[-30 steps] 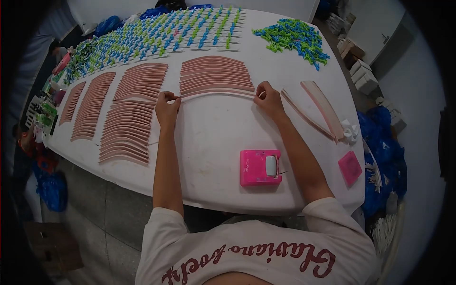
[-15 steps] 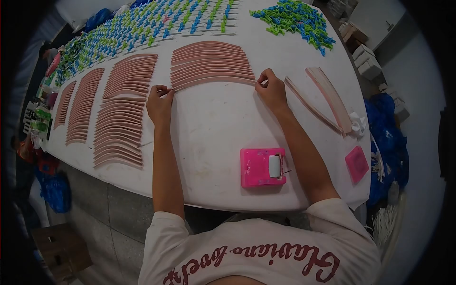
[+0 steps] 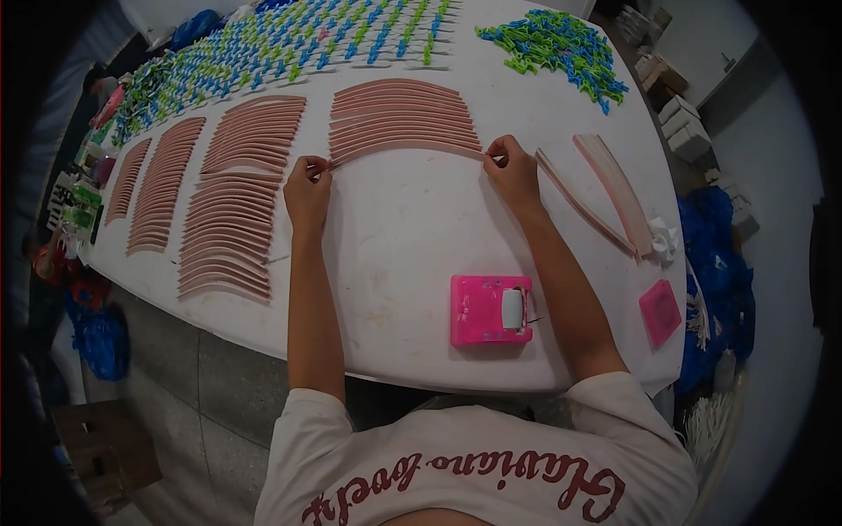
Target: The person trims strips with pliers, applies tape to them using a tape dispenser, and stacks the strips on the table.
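Observation:
A thin, pinkish-brown curved strip lies at the near edge of a group of similar strips, arched away from me. Its left end is pinched between the thumb and fingers of my left hand. At the other end, my right hand pinches the strip in the same way. Fingertips cover both tips of it. To the right of my right hand lie a loose narrow strip and a thicker bundle of strips.
More strip rows lie left. Blue and green clips are heaped at the back right; clipped pieces cover the far side. A pink box with a pale roller sits nearer me, a pink block by the right edge.
The whole view has shifted slightly, so the table's things appear a little further right. Both hands keep their pinch at the strip's ends, with hardly any movement relative to the row.

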Demonstrator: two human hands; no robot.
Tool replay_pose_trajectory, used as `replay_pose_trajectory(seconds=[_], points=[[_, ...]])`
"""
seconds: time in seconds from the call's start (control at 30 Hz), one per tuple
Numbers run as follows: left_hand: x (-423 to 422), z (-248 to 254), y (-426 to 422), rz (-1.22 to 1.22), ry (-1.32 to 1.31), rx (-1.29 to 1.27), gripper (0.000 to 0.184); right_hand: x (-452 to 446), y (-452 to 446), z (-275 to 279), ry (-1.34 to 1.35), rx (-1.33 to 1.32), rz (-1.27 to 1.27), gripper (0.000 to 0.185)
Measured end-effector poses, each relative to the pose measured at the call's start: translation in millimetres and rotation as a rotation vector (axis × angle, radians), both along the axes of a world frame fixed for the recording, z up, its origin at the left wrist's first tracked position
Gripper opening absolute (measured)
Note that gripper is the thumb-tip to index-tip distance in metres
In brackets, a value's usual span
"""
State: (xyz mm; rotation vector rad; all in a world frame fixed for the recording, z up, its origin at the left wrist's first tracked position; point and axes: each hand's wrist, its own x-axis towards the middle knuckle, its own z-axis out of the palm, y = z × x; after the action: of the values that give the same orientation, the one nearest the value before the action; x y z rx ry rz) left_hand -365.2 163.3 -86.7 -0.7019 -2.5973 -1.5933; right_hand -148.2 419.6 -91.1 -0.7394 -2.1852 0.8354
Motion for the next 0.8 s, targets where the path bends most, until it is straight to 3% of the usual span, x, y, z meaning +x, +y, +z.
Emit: replay_pose_trajectory(seconds=[0.57,0.67,0.8], points=[[7.1,10.8,-0.4,-0.021,-0.071,0.02,0.016,1.1,5.2,-4.8,-0.001,-0.011,-0.014,0.018],[5.3,10.4,-0.9,0.036,-0.086,-0.034,0.016,18.9,11.4,25.7,0.038,-0.144,-0.016,0.023],[10.0,13.0,2.2,0.081,-0.094,0.066,0.017,98.3,35.7,75.8,0.099,-0.082,-0.142,0.029]])
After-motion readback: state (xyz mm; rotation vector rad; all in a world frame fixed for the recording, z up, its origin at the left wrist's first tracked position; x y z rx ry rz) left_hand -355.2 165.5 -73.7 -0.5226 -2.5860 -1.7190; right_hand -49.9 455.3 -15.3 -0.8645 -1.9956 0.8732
